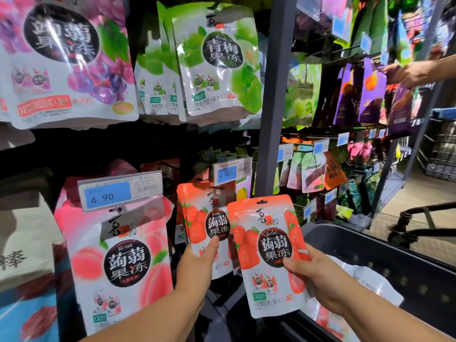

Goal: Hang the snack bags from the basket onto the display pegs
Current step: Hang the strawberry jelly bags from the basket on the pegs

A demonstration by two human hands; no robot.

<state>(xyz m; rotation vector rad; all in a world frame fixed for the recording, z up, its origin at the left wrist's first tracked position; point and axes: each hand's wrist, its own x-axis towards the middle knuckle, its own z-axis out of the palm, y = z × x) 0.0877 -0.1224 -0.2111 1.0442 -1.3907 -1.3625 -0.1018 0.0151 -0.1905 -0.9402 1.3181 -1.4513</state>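
My right hand [318,277] grips a red strawberry jelly bag [266,253] by its lower right side and holds it upright in front of the rack, its hang hole at the top. My left hand [197,262] holds the hanging strawberry bags [202,218] on their peg, thumb pressed on the front bag. That peg sits under a 4.90 price tag [230,172]. The dark basket [370,250] stands at the lower right with more bags inside, partly hidden by my right arm.
Peach jelly bags [118,262] hang at the left under another price tag [116,191]. Green plum bags [217,62] and purple grape bags [64,60] hang above. A grey upright post [274,107] divides the racks. Another person's hand [409,72] reaches in at the upper right.
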